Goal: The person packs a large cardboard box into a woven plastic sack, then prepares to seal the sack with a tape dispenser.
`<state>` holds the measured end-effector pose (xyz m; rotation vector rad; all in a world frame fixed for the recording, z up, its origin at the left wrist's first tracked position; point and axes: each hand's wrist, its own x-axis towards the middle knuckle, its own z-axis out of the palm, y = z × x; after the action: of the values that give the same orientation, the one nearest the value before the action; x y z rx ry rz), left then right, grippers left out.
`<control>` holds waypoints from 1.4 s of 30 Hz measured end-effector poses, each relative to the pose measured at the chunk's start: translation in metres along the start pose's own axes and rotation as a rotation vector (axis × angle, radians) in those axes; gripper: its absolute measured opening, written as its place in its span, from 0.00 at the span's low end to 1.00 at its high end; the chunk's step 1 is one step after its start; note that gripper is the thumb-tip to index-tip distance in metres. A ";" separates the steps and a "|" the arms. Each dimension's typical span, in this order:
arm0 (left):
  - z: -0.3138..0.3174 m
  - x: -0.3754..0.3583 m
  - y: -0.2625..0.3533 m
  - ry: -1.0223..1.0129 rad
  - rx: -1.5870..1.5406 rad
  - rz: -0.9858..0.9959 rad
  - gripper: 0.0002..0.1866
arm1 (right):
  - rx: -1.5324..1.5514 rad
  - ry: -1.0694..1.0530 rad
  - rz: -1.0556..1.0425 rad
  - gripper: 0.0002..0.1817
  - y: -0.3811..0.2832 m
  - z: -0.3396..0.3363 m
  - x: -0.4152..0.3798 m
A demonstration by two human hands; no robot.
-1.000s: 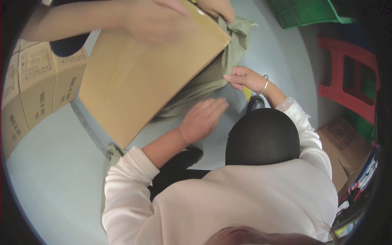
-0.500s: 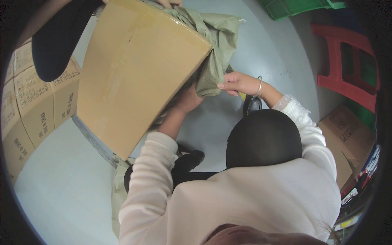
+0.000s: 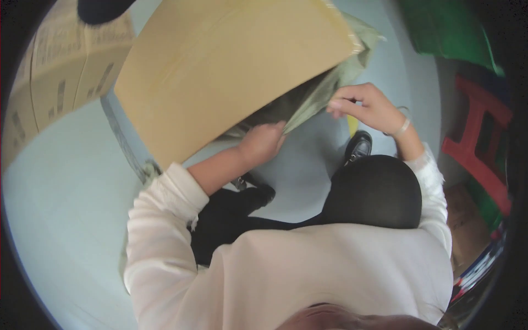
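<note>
A large cardboard box [image 3: 220,66] stands tilted in front of me, with clear tape along its upper right edge. An olive-green woven sack [image 3: 352,69] runs round its far right side and along its near lower edge. My left hand [image 3: 264,144] is closed on the sack's edge just below the box, fingers curled round the cloth. Farther right, my right hand [image 3: 367,107] has thumb and fingers pinched together at the sack's rim. Dark space shows between the box and the sack's drawn-out edge.
Stacked printed cartons [image 3: 60,71] stand at the left. On the right are a red plastic stool [image 3: 476,126], a green crate [image 3: 451,33] and another carton [image 3: 467,225]. My black shoe [image 3: 358,146] rests on the grey floor. A black-clad part of another person [image 3: 102,8] shows at top left.
My left hand has come out from beside the box and now holds the sack edge. The sack is stretched along the box's lower edge. The other person's hand has left view.
</note>
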<state>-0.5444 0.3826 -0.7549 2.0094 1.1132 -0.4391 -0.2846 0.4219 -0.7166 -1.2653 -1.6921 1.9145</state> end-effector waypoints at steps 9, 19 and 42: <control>0.009 -0.025 -0.039 -0.055 -0.253 0.031 0.11 | -1.103 -0.314 -0.138 0.20 0.044 0.072 0.075; 0.134 -0.057 -0.223 0.212 0.109 0.115 0.19 | -1.270 -0.543 -0.118 0.23 0.027 0.082 0.081; 0.181 -0.016 -0.210 0.619 0.110 -0.125 0.10 | -1.546 -0.580 -0.455 0.28 -0.151 0.366 0.273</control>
<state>-0.7143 0.2999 -0.9577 2.2477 1.6184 0.0818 -0.7655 0.4161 -0.7203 -0.3630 -3.5436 0.4350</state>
